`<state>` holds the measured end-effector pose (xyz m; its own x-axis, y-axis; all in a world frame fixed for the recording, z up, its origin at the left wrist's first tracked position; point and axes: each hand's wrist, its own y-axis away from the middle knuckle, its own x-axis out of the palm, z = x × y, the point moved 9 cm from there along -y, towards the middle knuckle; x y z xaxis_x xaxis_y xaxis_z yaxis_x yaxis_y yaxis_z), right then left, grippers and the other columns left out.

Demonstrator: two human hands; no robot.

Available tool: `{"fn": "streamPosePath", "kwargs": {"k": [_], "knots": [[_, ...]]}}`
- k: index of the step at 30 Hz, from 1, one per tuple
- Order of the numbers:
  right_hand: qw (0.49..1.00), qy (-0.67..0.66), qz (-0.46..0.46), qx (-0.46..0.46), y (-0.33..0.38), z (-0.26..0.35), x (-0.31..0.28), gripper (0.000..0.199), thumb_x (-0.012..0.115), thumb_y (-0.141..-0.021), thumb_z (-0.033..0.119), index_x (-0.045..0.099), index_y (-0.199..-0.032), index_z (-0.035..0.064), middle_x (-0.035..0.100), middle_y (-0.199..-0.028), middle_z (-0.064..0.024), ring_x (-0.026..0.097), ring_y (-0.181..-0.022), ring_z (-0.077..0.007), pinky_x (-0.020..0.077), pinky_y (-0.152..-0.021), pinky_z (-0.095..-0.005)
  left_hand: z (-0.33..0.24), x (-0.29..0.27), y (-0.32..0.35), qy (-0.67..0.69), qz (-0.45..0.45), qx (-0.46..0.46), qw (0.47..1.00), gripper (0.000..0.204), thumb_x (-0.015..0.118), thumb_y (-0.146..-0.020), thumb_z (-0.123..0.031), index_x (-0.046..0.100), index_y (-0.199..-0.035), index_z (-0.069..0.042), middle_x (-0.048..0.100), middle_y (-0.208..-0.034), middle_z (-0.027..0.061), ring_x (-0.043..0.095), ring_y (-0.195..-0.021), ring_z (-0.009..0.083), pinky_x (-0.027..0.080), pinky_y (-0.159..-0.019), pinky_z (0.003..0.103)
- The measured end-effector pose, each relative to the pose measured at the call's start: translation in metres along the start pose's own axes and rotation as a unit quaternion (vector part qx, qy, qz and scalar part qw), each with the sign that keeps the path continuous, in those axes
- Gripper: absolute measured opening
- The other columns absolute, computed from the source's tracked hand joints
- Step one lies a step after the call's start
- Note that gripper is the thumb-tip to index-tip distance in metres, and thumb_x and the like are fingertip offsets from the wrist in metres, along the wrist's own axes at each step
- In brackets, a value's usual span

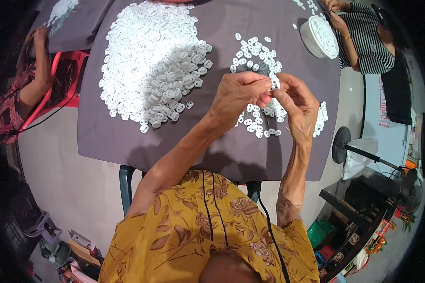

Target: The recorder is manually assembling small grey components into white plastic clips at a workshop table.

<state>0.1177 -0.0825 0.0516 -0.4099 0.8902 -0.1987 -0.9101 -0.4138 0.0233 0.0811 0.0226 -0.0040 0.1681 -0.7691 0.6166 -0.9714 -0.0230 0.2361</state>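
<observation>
A small white plastic piece with two dark holes [275, 85] is pinched between the fingertips of both my hands above the table. My left hand [238, 93] grips it from the left with thumb and fingers closed. From the other side, the thumb and fingers of my right hand [299, 99] close on the same piece. Loose pieces of the same kind [256, 123] lie scattered below and beyond my hands, some hidden beneath them. A very large heap of them [148, 61] covers the table to the left.
The grey-covered table [113, 146] spans the space before me. A white tub [311, 45] of these pieces stands at the far right, near a person in stripes [363, 40]. Another person [21, 94] sits at the left by a red chair [56, 87]. A fan [341, 145] stands right.
</observation>
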Motion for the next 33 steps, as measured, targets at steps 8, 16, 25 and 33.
{"fn": "streamPosePath", "kwargs": {"k": [8,16,25,33], "knots": [[0.884,0.397,-0.071,-0.235,0.011,0.042,0.019,0.031,0.07,-0.069,0.012,0.058,-0.094,-0.001,0.058,-0.077,-0.0101,0.056,-0.07,-0.0195,0.0438,-0.061,-0.0285,0.004,-0.003,-0.002,0.019,0.0,0.015,1.0,0.027,0.061,-0.081,-0.019,0.06,-0.095,0.004,0.06,-0.078,0.0044,0.055,-0.068,0.0091,0.045,-0.063,0.021],[0.864,0.427,-0.052,-0.261,0.01,0.037,0.02,0.029,0.069,-0.07,0.015,0.059,-0.091,-0.0013,0.058,-0.074,-0.0125,0.054,-0.066,-0.0245,0.0433,-0.06,-0.0329,0.006,-0.001,-0.002,-0.005,0.008,0.0,1.0,0.024,0.059,-0.082,-0.019,0.06,-0.092,0.003,0.059,-0.078,0.0039,0.055,-0.069,0.0084,0.046,-0.065,0.022],[0.878,0.407,-0.047,-0.247,0.008,0.03,0.019,0.028,0.067,-0.072,0.017,0.058,-0.091,-0.0013,0.058,-0.073,-0.0128,0.054,-0.065,-0.0247,0.0437,-0.059,-0.0331,0.002,0.002,-0.009,-0.076,0.011,0.01,0.997,0.02,0.058,-0.082,-0.018,0.062,-0.084,0.002,0.058,-0.069,0.0029,0.054,-0.066,0.0082,0.046,-0.062,0.022],[0.877,0.404,-0.033,-0.258,0.009,0.027,0.021,0.029,0.068,-0.07,0.017,0.057,-0.089,-0.0023,0.054,-0.068,-0.0123,0.052,-0.063,-0.0289,0.0417,-0.06,-0.0363,0.009,0.0,-0.009,-0.043,-0.01,-0.018,0.999,0.02,0.058,-0.081,-0.017,0.061,-0.082,0.002,0.059,-0.07,0.0029,0.054,-0.062,0.0086,0.045,-0.061,0.023]]}}
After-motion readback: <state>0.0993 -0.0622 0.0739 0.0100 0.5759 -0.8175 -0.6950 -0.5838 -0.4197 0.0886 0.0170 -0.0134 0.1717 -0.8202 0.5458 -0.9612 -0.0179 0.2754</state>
